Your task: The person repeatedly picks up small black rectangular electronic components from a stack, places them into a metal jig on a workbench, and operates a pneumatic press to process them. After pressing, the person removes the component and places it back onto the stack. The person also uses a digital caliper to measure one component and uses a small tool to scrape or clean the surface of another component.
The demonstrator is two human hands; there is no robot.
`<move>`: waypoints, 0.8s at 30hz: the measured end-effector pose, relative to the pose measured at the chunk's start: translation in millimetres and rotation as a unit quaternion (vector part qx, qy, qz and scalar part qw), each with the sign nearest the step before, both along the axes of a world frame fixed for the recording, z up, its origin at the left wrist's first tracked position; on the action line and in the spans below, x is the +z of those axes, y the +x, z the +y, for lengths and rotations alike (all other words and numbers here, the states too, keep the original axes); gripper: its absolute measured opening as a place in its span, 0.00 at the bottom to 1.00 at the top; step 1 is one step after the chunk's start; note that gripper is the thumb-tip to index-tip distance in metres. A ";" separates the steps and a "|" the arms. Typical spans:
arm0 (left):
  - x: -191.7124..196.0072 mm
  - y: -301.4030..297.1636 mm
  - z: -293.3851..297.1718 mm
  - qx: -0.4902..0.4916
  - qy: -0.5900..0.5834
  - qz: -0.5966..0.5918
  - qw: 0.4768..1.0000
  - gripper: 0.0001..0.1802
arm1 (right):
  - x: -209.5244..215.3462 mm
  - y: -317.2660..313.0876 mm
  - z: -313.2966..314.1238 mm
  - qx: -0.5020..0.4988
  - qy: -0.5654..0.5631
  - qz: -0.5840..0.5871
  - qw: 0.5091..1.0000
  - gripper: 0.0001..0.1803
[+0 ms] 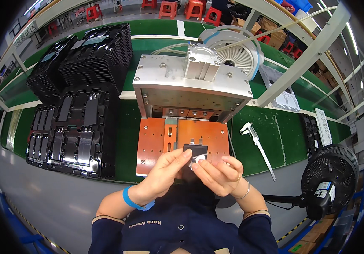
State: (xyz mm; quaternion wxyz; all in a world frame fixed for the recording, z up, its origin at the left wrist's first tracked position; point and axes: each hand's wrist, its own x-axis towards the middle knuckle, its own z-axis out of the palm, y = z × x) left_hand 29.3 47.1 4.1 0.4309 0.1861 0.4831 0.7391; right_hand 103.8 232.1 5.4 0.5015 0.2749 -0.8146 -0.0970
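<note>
A dark, flat pouch battery cell [196, 150] with two small metal tabs is held up over the front of the orange fixture plate [151, 142]. My left hand [168, 167] pinches its left edge between thumb and fingers. The fingertips of my right hand [221, 174] are closed on its lower right corner, beside a bright white patch that may be glare or film. Behind the cell stands a silver metal press [190, 91] with a square cylinder on top. My left wrist has a blue band and my right wrist a thin bracelet.
Black trays [70, 142] with dark flat cells lie at left, before tall tray stacks [99, 57]. A caliper [258, 146] rests on the green bench [249, 118] at right. A black fan [329, 180] stands near right. Behind the press is a white reel [234, 48].
</note>
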 end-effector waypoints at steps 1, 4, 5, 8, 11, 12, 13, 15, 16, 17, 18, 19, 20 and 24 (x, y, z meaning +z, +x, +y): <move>-0.6 1.1 0.6 0.022 0.021 0.009 0.999 0.21 | 0.6 0.9 -1.2 0.007 0.007 -0.004 1.000 0.11; 0.5 4.2 3.0 0.088 0.050 0.030 0.994 0.21 | 8.9 8.9 -7.1 0.032 0.025 -0.017 0.999 0.12; 4.3 2.7 2.3 0.100 0.059 0.009 0.993 0.21 | 10.8 13.9 -8.8 0.054 0.027 -0.028 0.998 0.12; 19.3 -7.4 -1.3 0.143 0.066 -0.030 0.987 0.22 | 9.5 19.0 -17.4 0.104 0.033 0.014 0.994 0.10; 19.3 -19.4 -5.5 0.187 0.075 -0.022 0.979 0.23 | -1.8 26.7 -25.3 0.139 0.003 0.027 0.990 0.08; 21.3 -21.9 -6.8 0.201 0.081 -0.022 0.976 0.22 | -2.9 29.3 -26.3 0.138 0.005 0.027 0.990 0.08; 21.2 -23.2 -7.1 0.203 0.103 -0.032 0.973 0.22 | -5.2 32.1 -25.7 0.131 0.014 0.013 0.991 0.08; 18.7 -24.7 -7.7 0.208 0.145 -0.053 0.966 0.21 | -9.7 36.1 -23.2 0.117 0.032 -0.016 0.993 0.09; 18.7 -24.6 -8.2 0.215 0.157 -0.067 0.962 0.21 | -9.6 36.3 -22.8 0.111 0.030 -0.007 0.993 0.08; 18.5 -24.0 -8.8 0.221 0.169 -0.081 0.957 0.21 | -8.6 36.1 -20.4 0.102 0.038 -0.008 0.994 0.07; 18.0 -23.3 -9.8 0.228 0.181 -0.096 0.952 0.20 | -6.9 35.3 -16.4 0.093 0.045 -0.010 0.995 0.07; 19.0 -24.0 -11.2 0.209 0.207 -0.130 0.947 0.20 | -4.9 33.9 -12.4 0.078 0.051 -0.007 0.996 0.07; 19.3 -24.4 -13.5 0.191 0.232 -0.164 0.940 0.20 | -3.1 31.9 -8.1 0.063 0.060 -0.007 0.996 0.06; 18.9 -23.4 -17.0 0.128 0.283 -0.299 0.902 0.18 | -4.2 18.5 4.1 0.033 0.080 0.004 0.996 0.06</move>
